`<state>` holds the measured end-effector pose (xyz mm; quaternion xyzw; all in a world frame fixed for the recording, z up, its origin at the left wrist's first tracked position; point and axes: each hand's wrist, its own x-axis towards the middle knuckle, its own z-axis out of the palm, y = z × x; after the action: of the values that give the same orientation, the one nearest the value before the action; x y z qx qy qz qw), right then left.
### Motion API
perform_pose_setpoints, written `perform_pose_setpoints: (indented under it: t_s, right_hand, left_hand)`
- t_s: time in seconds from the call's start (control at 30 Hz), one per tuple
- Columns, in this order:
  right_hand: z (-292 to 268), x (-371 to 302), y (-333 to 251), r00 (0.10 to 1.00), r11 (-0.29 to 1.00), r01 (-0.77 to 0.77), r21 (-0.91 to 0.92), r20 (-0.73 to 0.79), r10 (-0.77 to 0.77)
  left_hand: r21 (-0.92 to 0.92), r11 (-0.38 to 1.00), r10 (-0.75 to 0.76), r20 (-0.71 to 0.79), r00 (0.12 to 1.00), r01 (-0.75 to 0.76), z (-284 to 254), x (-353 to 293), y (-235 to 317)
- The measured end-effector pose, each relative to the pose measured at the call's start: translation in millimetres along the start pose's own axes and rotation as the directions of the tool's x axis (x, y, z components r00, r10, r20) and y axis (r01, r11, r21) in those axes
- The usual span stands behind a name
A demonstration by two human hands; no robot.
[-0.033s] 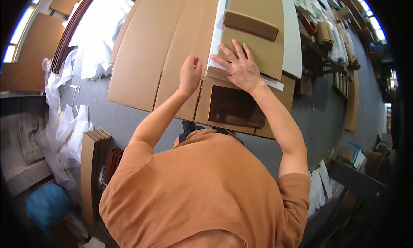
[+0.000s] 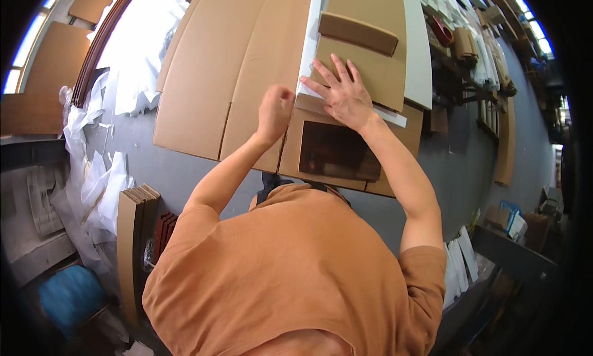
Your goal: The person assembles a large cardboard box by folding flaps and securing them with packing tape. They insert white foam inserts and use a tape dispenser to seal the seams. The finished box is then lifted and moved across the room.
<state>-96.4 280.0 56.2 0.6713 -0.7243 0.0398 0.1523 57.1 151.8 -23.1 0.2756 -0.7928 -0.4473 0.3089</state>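
Note:
My right hand [image 2: 349,102] lies flat with fingers spread on a brown cardboard sheet [image 2: 364,68], near a white foam strip [image 2: 307,65]. Across that sheet stands a folded cardboard flap [image 2: 358,33]. My left hand [image 2: 275,114] is curled closed beside the foam strip's near end, above a large creased cardboard sheet [image 2: 204,78]. Whether anything is inside those fingers is hidden. Nearer to me, a dark brown glossy rectangular panel [image 2: 340,151] lies on cardboard below my right hand.
White wrapping sheets [image 2: 139,41] lie at the left, with crumpled clear plastic [image 2: 92,189] below. Stacked cardboard strips [image 2: 130,245] stand near my left side. A cluttered rack [image 2: 463,53] is at the right. A white board [image 2: 420,59] edges the stack.
My left hand has shifted slightly right, toward the foam strip, its fist turning a little. My right hand stays spread on the cardboard.

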Motion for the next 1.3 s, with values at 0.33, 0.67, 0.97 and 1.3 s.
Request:
perform_pose_setpoints:
  t_s: [0.33, 0.67, 0.97, 1.3]
  right_hand:
    - [1, -2, 1, 1.0, 1.0, -0.005, 0.005, 0.01, 0.005]
    - [-1, 0, -1, 0.999, 1.0, 0.001, 0.005, 0.045, -0.001]
    - [-5, 1, -2, 0.998, 0.999, -0.016, 0.033, 0.055, 0.014]
    - [-9, 1, 1, 1.0, 0.988, -0.011, 0.155, 0.0, 0.012]
  left_hand:
    - [0.348, 0.683, -0.002, 0.88, 0.475, -0.642, 59, -61, 8]
    - [0.221, 0.541, 0.167, 0.918, 0.361, -0.811, 47, -90, -33]
    - [0.045, 0.613, 0.573, 0.662, 0.483, -0.789, -4, -29, 9]
    - [-0.045, 0.945, 0.319, 0.333, 0.887, -0.323, 6, -2, 7]
